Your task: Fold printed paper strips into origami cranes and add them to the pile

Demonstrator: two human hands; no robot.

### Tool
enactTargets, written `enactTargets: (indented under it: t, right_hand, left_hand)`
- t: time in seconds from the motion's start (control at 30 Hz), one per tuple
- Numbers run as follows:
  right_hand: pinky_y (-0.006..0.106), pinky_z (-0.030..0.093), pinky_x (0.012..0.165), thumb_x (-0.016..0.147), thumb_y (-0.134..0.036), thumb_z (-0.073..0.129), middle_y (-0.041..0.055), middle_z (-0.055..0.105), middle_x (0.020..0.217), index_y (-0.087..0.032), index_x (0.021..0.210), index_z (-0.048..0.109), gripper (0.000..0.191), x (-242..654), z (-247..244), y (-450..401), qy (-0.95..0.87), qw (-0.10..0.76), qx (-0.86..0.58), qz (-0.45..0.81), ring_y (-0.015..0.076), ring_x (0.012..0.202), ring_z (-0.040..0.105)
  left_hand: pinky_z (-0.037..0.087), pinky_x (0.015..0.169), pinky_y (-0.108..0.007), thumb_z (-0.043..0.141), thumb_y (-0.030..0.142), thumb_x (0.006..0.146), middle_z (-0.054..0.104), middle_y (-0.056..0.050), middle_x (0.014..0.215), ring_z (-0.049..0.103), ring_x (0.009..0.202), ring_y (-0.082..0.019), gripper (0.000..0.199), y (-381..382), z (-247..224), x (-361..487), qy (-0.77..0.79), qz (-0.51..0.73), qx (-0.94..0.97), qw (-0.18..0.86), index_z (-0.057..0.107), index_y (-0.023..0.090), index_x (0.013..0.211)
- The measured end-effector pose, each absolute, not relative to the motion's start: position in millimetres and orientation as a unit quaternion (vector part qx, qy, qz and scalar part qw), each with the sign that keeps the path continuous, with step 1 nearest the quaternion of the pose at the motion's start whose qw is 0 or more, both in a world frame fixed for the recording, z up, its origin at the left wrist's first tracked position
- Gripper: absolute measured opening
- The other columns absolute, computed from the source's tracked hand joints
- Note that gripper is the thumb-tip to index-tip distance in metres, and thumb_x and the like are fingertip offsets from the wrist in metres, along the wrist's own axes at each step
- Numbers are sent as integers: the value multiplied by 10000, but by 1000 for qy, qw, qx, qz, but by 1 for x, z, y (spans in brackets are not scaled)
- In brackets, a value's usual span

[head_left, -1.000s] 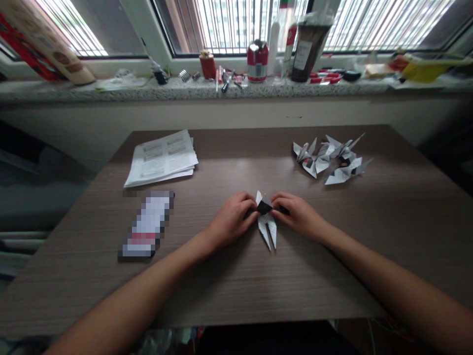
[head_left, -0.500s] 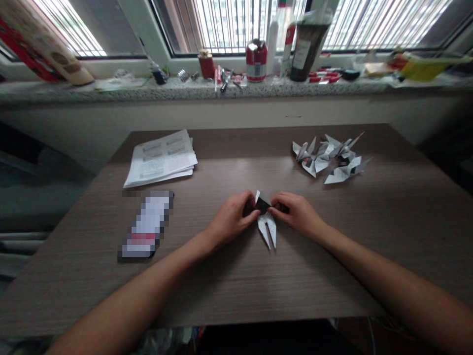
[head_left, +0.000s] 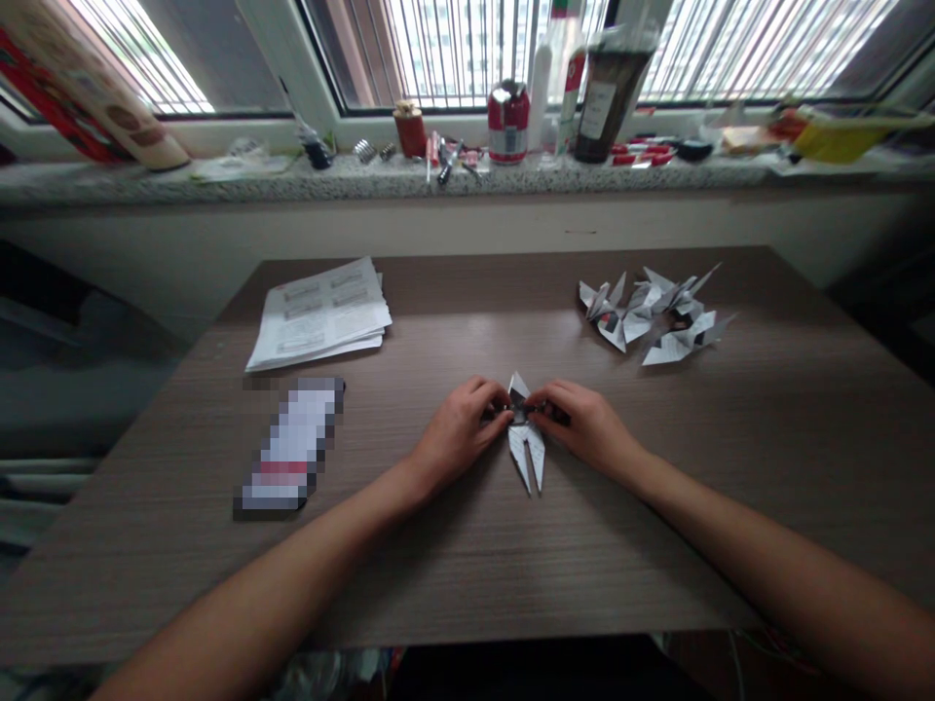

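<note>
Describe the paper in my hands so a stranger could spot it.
Find the brown table below the windowsill. Near its middle, between the left hand and right hand, is a small folded paper piece with two slim points aimed at the near edge. Unlike the folded papers at back right, it is held.

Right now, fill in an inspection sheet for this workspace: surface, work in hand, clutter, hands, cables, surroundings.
Surface: brown wood-grain table.
Work in hand: folded paper piece, two narrow points towards the person.
Clutter: paper stack and pixelated phone-like device on the left; folded paper shapes far right.
Hands: left hand and right hand grip the piece from opposite sides.
Cables: thin pale cord-like line below the table's near edge, right; too dim to confirm.
Surroundings: speckled windowsill holding, among other things, a red can and dark cup; barred window behind.
</note>
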State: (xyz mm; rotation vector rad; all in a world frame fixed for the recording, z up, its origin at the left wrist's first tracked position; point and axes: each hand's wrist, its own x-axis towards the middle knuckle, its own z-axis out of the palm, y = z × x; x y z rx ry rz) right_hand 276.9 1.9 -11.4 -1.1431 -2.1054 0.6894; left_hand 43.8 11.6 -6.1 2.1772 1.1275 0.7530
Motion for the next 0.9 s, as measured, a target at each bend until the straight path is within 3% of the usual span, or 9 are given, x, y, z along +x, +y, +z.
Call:
enactTargets:
  t: [0.37,0.53,0.7,0.9]
  right_hand:
    - [375,551,799,1018,-250,610,101,648,1055,-224,1117,767,187,278,-18,0,-834,314,-413,189,224,921,648]
    - [420,544,839,1021,-237,598,114,673,1063,-223,1120,770,199,278,-14,-1,-846,300,-407,167,254,973,628]
    - [450,535,867,1017,-242,615,108,681,1073,-232,1090,770,172,281,-10,-2,-853,302,-394,159,265,1008,613]
    - [444,528,874,996,-258,663,96,672,1075,-245,979,765,105,284,-13,0,-854,311,-388,152,261,1016,598]
  left_hand:
    - [544,926,-400,655,193,995,647,-69,1079,630,1013,-226,74,8,-6,43,414,267,849,192,700,190,1054]
    - [544,935,-434,666,313,1003,648,-90,1126,620,1047,-256,133,4,-2,43,417,246,859,166,693,199,1067]
    - [533,960,-442,689,291,983,629,-91,1160,612,1070,-260,182,4,-2,41,440,252,843,177,667,207,1143]
    - [514,972,-437,671,256,984,619,-82,1156,602,1076,-256,99,5,-3,37,444,264,837,179,695,214,1070]
